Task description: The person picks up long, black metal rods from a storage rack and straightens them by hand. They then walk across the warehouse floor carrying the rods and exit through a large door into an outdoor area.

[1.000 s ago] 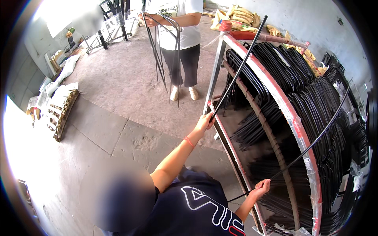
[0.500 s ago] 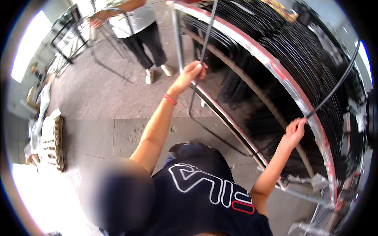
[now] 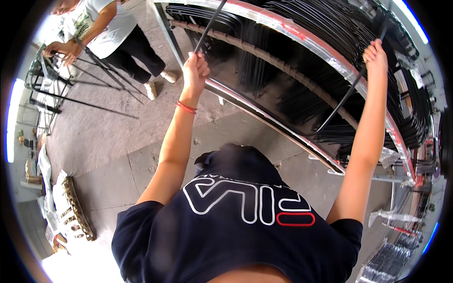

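Observation:
A bent black metal tube frame (image 3: 340,103) is held up in both my hands in front of a rack. My left hand (image 3: 195,73), with a red cord at the wrist, is closed round its left bar, which runs up out of the picture. Farther right and a little higher, my right hand (image 3: 376,57) is wrapped round the other bar, which slants down to a bend low before the rack. Stacked black bent tubes (image 3: 330,28) fill the rack behind the frame. Both arms are stretched out.
The metal rack (image 3: 283,26), its rails wrapped in clear and red film, stretches across the upper right. At the upper left a co-worker (image 3: 111,35) in a white shirt handles black metal frames (image 3: 94,66). A slatted wooden piece (image 3: 78,207) lies at the left.
My right hand has risen far up along the rack, and my left hand has shifted up and left; the tube frame has moved with them. The view has turned too.

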Available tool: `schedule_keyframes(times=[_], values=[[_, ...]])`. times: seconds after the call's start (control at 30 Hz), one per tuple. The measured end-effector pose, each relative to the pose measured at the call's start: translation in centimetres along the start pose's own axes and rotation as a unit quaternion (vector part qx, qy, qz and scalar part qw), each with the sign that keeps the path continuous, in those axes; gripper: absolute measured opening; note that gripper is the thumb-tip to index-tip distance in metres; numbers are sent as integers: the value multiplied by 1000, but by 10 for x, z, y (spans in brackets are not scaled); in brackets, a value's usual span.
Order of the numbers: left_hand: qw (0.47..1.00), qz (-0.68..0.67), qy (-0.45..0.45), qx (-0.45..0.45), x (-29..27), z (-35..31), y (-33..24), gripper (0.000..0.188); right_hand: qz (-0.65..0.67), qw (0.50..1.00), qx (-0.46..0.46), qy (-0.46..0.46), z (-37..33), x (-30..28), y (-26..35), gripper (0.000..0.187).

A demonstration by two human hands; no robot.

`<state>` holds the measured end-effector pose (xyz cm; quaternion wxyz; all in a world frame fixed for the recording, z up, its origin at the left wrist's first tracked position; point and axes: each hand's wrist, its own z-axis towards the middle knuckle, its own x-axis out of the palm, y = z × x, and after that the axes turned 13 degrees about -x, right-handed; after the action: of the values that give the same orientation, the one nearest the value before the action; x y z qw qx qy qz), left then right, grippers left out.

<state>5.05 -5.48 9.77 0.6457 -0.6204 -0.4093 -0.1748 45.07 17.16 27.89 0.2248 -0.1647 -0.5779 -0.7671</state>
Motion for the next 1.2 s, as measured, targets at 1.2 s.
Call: schedule_keyframes(times=[1.2], values=[[899, -311, 240, -195, 0, -20, 19, 30, 494, 867, 72, 5, -249, -56, -88, 43]])
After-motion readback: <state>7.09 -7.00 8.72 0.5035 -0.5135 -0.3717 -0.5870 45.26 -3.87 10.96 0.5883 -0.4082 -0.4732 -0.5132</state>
